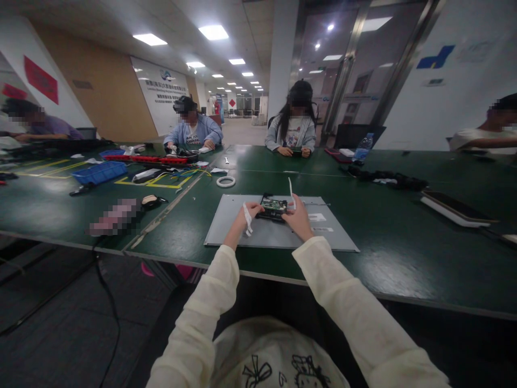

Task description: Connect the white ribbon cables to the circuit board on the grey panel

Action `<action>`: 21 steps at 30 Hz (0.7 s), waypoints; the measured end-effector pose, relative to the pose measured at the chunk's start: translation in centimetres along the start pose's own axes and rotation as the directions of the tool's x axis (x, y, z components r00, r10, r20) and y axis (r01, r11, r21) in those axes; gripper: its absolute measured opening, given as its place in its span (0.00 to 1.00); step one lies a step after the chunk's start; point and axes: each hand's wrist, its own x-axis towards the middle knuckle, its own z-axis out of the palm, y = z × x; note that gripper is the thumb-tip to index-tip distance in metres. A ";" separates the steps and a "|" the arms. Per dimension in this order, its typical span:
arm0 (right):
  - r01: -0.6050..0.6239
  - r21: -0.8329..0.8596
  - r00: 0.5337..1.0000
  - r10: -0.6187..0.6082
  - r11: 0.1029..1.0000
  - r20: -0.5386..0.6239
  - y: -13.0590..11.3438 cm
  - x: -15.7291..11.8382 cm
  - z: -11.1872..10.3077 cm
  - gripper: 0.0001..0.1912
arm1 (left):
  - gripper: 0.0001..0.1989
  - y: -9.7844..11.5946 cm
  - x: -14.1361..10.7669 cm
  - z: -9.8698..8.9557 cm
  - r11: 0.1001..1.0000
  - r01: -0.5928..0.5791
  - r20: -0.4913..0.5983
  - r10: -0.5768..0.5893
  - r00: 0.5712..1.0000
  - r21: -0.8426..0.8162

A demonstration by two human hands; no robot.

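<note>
In front of me, a black casing with a green circuit board (274, 205) is held between both hands, just over a flat grey panel (226, 226). My left hand (252, 211) is closed on the casing's left edge, its fingers wrapped there. A crumpled white strip (247, 220) hangs at that hand. On the opposite side my right hand (298, 216) grips the casing's right edge. Another narrow white strip (290, 188) stands upright by the right fingers; whether they pinch it I cannot tell. White labels (317, 217) show on the panel beside my right hand.
Beyond the panel lies a white tape roll (225, 182). To the left are a blue bin (100, 172), cables (189, 175) and a blurred pinkish object (115, 217). A dark-topped white device (456, 209) and a water bottle (363, 146) are rightward. Several people sit around the green table (388, 226).
</note>
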 end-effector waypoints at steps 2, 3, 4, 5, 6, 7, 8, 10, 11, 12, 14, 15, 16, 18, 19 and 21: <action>0.008 0.012 1.000 -0.008 1.000 -0.009 0.0 0.0 0.0 0.43 | 0.11 0.0 0.1 0.1 0.999 -0.004 0.010 0.005 1.000 -0.048; 0.010 0.015 1.000 -0.010 1.000 -0.011 0.0 0.0 0.0 0.43 | 0.11 -0.1 0.2 0.2 0.998 -0.010 0.015 0.011 1.000 -0.062; 0.010 0.018 1.000 -0.010 1.000 -0.016 0.0 0.0 0.1 0.43 | 0.11 -0.2 0.2 0.3 0.998 -0.017 0.017 0.018 1.000 -0.064; 0.009 0.021 1.000 -0.009 1.000 -0.021 0.0 0.0 0.1 0.43 | 0.11 -0.2 0.3 0.3 0.998 -0.024 0.014 0.025 1.000 -0.053; 0.007 0.026 1.000 -0.007 1.000 -0.028 0.0 -0.1 0.2 0.43 | 0.11 -0.3 0.4 0.4 0.999 -0.031 0.011 0.031 0.999 -0.032; 0.005 0.033 0.999 -0.004 0.999 -0.036 -0.1 -0.1 0.2 0.43 | 0.11 -0.4 0.4 0.4 0.999 -0.034 0.007 0.034 0.999 -0.007; 0.002 0.041 0.999 0.000 0.999 -0.045 -0.1 -0.1 0.3 0.43 | 0.11 -0.5 0.4 0.4 0.999 -0.036 0.004 0.036 0.999 0.016; -0.004 0.058 0.999 0.007 0.998 -0.052 -0.2 -0.1 0.3 0.43 | 0.11 -0.6 0.5 0.5 0.998 -0.036 -0.003 0.036 0.999 0.045; -0.011 0.064 0.999 0.014 0.998 -0.050 -0.2 -0.1 0.3 0.43 | 0.11 -0.8 0.5 0.5 0.998 -0.034 -0.014 0.034 0.999 0.051; -0.024 0.069 0.999 0.027 0.997 -0.047 -0.2 -0.1 0.3 0.43 | 0.10 -0.9 0.5 0.5 0.998 -0.033 -0.030 0.035 0.999 0.054; -0.057 0.081 0.998 0.060 0.995 -0.034 0.0 0.0 0.3 0.43 | 0.11 -1.5 0.8 0.6 0.998 -0.037 -0.067 0.041 0.997 0.059; -0.074 0.091 0.997 0.077 0.993 -0.027 0.0 0.0 0.3 0.43 | 0.12 -1.9 1.0 0.7 0.997 -0.041 -0.085 0.046 0.995 0.065; -0.087 0.105 0.996 0.089 0.991 -0.020 0.1 0.0 0.3 0.44 | 0.13 -2.3 1.2 0.8 0.996 -0.047 -0.095 0.054 0.994 0.072; -0.096 0.134 0.995 0.098 0.986 -0.010 0.3 -0.1 0.3 0.44 | 0.15 -3.1 1.7 1.1 0.995 -0.063 -0.099 0.071 0.993 0.082; -0.095 0.146 0.995 0.097 0.985 -0.009 0.3 -0.1 0.3 0.44 | 0.16 -3.5 2.0 1.2 0.995 -0.070 -0.096 0.078 0.992 0.077; -0.090 0.165 0.996 0.094 0.982 -0.014 0.3 -0.2 0.4 0.43 | 0.17 -4.0 2.3 1.4 0.995 -0.084 -0.090 0.088 0.992 0.056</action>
